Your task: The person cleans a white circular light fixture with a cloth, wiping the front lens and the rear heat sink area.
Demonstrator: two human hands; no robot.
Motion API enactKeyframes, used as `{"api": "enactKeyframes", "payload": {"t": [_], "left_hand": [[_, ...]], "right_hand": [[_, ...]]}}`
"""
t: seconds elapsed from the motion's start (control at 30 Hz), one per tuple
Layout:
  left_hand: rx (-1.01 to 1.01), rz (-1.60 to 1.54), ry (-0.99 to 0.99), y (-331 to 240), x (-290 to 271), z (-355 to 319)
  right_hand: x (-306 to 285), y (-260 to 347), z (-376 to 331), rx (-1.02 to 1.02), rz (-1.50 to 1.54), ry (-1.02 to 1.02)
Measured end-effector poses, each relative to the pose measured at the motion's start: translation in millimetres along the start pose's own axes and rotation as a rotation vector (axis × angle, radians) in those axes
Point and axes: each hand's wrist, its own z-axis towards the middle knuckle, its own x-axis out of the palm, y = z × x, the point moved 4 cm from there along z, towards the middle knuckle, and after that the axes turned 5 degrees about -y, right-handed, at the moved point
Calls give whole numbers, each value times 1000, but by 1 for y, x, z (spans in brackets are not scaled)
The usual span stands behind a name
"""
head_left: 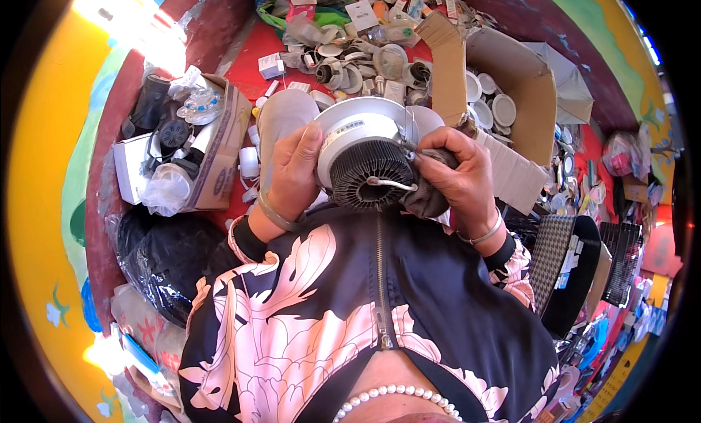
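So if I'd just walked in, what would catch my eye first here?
Probably the round lamp fitting at the centre, with its white rim and black finned body, held up between both hands: the left hand grips its side while the right hand presses a dark cloth against it. Behind it, a red surface is heaped with small lamp parts, with an open cardboard box of white round pieces to the right.

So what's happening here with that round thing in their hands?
A person holds a round lamp fitting, white rim and black finned back, in the left hand. The right hand presses a dark cloth against its side. A white wire crosses the fins. Cardboard boxes of similar parts lie beyond.
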Motion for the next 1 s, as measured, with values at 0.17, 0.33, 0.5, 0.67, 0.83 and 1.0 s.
{"api": "enactKeyframes", "payload": {"t": [0.17, 0.33, 0.5, 0.67, 0.83, 1.0], "left_hand": [[25, -57, -18, 2, -11, 3], [-148, -254, -80, -9, 4, 5], [-269, -431, -46, 4, 2, 12], [-360, -514, -74, 12, 5, 13], [-219, -190, -56, 8, 2, 9], [-41, 73, -5, 1, -1, 5]], "right_hand": [[1, -26, -6, 151, 148, -16], [-13, -17, -6, 102, 347, -57], [-16, -9, -7, 166, 464, -74], [-8, 13, -3, 80, 239, -21], [-1, 6, 3, 30, 65, 34], [0, 13, -4, -265, -156, -148]]}}
